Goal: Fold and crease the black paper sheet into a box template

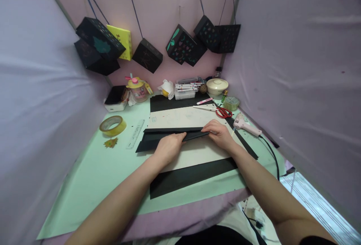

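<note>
At the left of the table (93, 177), a tape roll (118, 129) is noted lying flat, with a leaf (111, 142) placed just beside its near side. To the right of both, a ruler (135, 134) is seen, set at a slant. Next, the black card (149, 142) is found, held lengthwise over the white sheet (203, 155); its left end is projected past the sheet's left edge, and a fold is raised along its far side. The card's near side is gripped by the left hand (170, 147), whose fingers are bent over it; the thumb is largely hidden. Along the near side of the white sheet, a black strip (191, 177) is exposed. The card's right end is pinched by the right hand (218, 132), with fingers bent and nearly closed on the edge. Scissors (224, 113) are observed beyond this hand, their red handles laid near the white sheet's far right corner. At the far right, a glue gun (249, 126) is recorded, with its cord (272, 152) trailed toward the table's edge.
</note>
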The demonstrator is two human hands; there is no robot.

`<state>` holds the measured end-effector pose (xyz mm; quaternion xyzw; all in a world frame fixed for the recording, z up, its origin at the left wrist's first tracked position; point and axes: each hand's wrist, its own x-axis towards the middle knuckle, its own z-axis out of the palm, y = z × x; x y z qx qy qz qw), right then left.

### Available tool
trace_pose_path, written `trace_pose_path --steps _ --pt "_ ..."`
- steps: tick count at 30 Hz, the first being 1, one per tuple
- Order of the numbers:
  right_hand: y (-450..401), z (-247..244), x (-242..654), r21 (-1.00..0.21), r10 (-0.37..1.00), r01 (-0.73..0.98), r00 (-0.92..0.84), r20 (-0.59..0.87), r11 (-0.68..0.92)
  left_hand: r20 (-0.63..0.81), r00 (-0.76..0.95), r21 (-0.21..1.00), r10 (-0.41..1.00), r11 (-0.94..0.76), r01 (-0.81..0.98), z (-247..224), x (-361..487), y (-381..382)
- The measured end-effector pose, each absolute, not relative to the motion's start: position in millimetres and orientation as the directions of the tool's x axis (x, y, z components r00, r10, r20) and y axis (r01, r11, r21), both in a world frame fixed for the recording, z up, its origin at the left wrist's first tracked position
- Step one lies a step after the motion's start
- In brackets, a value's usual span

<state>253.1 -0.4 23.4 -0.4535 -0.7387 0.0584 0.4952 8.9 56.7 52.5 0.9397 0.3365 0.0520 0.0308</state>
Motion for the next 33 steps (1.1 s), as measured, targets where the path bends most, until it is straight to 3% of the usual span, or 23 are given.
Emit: trace_pose_path --steps 33 --pt "-2.4 26.9 246.9 -0.501 0.717 0.612 -0.162 0.678 0.612 0.121 0.795 0.137 0.594 -0.803 0.579 47.2 28.4 44.9"
